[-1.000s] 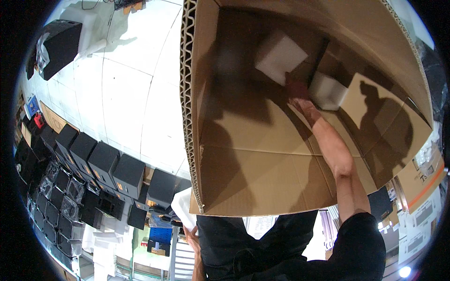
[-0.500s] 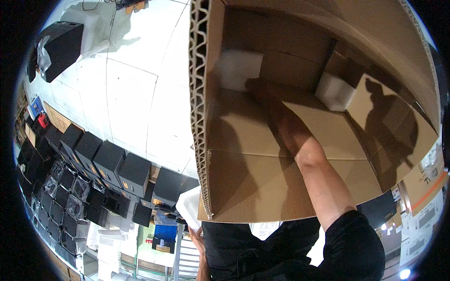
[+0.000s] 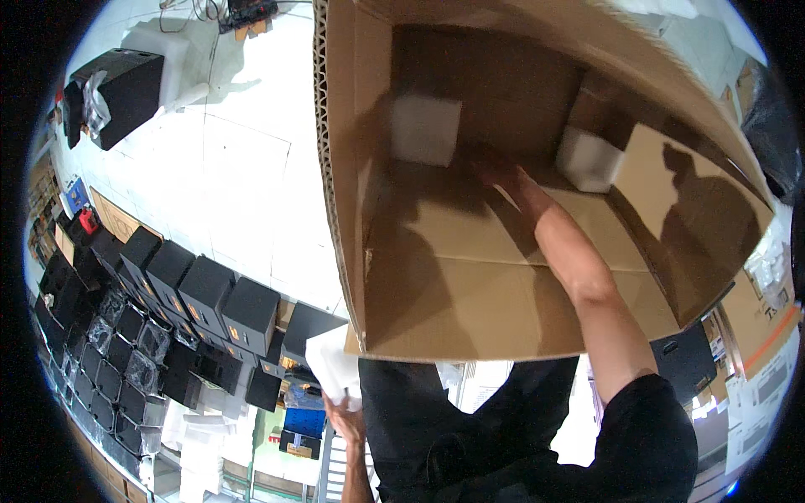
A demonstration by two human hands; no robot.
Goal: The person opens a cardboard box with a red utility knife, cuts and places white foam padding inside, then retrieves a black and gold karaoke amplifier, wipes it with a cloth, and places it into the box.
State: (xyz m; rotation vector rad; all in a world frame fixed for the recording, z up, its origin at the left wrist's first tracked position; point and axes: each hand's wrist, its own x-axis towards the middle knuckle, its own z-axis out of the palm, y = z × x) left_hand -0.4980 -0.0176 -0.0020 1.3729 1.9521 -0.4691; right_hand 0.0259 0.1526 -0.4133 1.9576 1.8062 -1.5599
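A: Starting at the left, rows of black boxes (image 3: 168, 310) stand on the white floor (image 3: 218, 184), well apart from the work. What does the person's left hand (image 3: 345, 417) have?

B: It hangs low beside the body, fingers closed on the lower edge of a white foam piece (image 3: 334, 366). That piece sits just below the near left corner of the big cardboard carton (image 3: 470, 310).

A: How would the foam handle?

B: By its look, very light and fairly stiff, but crumbly; it would likely dent or snap under a hard pinch. A broad hold along an edge, as the left hand has now, seems the safest.

A: And inside the carton?

B: A white foam block (image 3: 426, 129) stands against the far wall, left of centre. The right hand (image 3: 495, 170) reaches deep in, just beside that block's lower right corner. The hand is in shadow and blurred, so whether its fingers are spread or curled cannot be told, nor whether they touch the block.

A: Anything further right?

B: A second foam block (image 3: 589, 159) sits in the far right corner, apart from the hand, next to a folded inner flap (image 3: 688, 226).

A: Where would one grip those blocks?

B: Probably across two opposite flat faces with the whole hand, not by a corner, since corners look the likeliest to break. The carton itself is corrugated, stiff-walled, and bulky rather than heavy, judging by its open, nearly bare inside.
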